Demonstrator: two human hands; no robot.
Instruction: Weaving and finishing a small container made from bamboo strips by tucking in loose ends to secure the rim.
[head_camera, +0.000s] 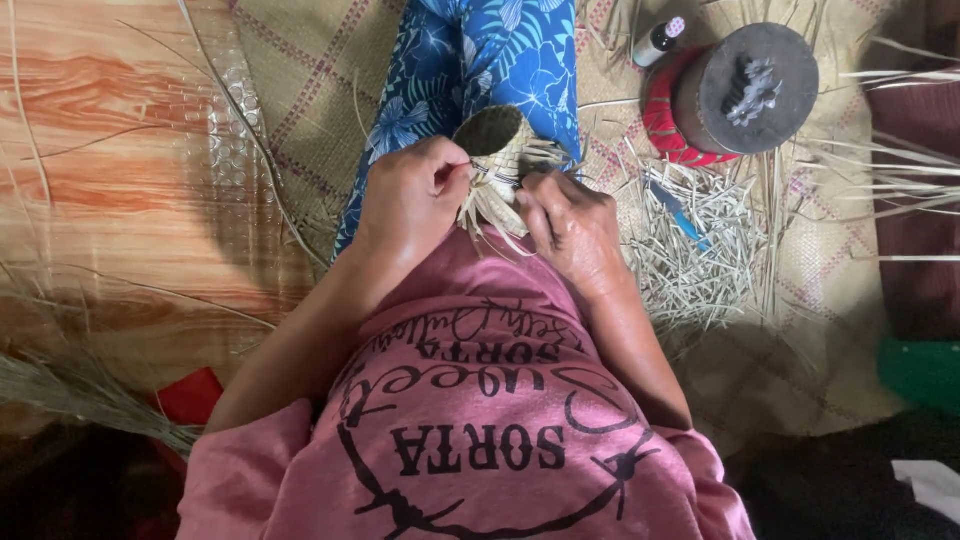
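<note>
Woven basket (492, 135), small and round, rested on the lap, its loose straw ends (490, 200) trailing toward the pink shirt (470, 400). Both hands closed on those strands: left hand (412, 195) pinching them beside the basket, right hand (572, 225) gripping opposite. Beyond, cut straw (700, 250) littered the woven mat (320, 90), near a red-sided round tin (735, 95) and small bottle (658, 40)
</note>
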